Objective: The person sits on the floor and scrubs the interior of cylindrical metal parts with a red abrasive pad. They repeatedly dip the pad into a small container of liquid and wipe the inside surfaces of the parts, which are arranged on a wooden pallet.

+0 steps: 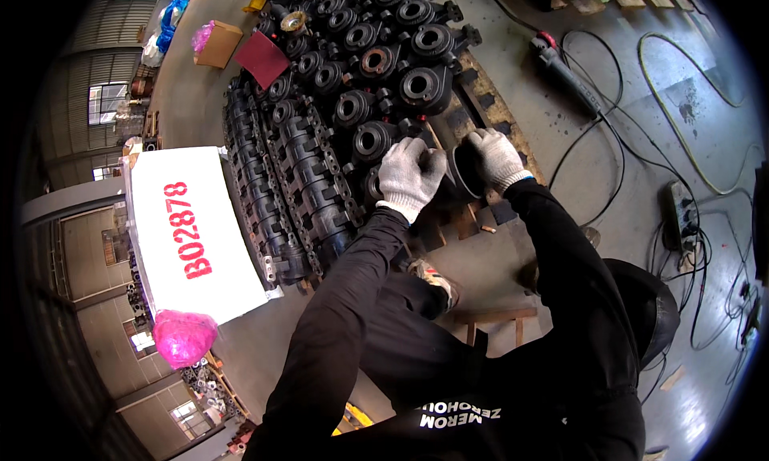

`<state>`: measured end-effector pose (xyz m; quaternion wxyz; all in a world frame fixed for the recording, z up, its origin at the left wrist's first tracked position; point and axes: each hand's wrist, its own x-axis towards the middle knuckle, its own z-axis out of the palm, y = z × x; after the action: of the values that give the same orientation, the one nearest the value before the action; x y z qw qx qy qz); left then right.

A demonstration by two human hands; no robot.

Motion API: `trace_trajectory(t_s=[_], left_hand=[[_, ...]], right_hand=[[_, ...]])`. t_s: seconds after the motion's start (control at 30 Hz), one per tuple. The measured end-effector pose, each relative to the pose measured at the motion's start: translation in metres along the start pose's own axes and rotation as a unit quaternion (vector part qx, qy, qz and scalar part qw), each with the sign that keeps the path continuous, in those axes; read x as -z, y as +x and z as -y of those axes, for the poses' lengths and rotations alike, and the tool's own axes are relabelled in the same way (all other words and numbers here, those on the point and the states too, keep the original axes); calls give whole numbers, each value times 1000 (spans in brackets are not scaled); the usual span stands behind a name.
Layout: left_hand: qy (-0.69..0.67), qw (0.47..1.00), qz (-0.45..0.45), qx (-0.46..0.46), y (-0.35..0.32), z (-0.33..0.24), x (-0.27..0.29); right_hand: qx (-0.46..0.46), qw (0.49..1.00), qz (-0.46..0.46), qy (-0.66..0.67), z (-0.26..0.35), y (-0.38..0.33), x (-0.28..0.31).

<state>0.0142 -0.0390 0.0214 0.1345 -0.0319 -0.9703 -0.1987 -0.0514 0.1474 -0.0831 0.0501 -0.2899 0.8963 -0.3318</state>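
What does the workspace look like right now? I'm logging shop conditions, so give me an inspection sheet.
Surface: wooden pallet on a grey concrete floor.
Job's things: one black round casting held between both hands at the pallet's near edge; rows of black castings stacked behind it.
Clutter: white sheet with red marking, pink bag, cardboard box, dark red pad.
Grippers: left hand and right hand, both in white knit gloves, gripping the casting.
Cables: angle grinder and power strip with loose cords across the floor.
Surroundings: workshop walls, windows on the left.
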Motion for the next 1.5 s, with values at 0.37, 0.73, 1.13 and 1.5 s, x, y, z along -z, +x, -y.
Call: trace_trajectory(t_s=[0.37,0.73,1.13,1.5], left_hand=[[20,991,108,73,8,-32,15],[-10,984,139,115,9,-50,12],[-69,945,294,126,49,-45,-46],[-203,967,-46,148,7,-54,-62]], right_hand=[[-329,850,-301,282,-15,-51,85],[-119,900,-387,162,84,-93,265],[-161,817,-450,321,74,-91,283],[-125,780,-466,398,81,-90,295]])
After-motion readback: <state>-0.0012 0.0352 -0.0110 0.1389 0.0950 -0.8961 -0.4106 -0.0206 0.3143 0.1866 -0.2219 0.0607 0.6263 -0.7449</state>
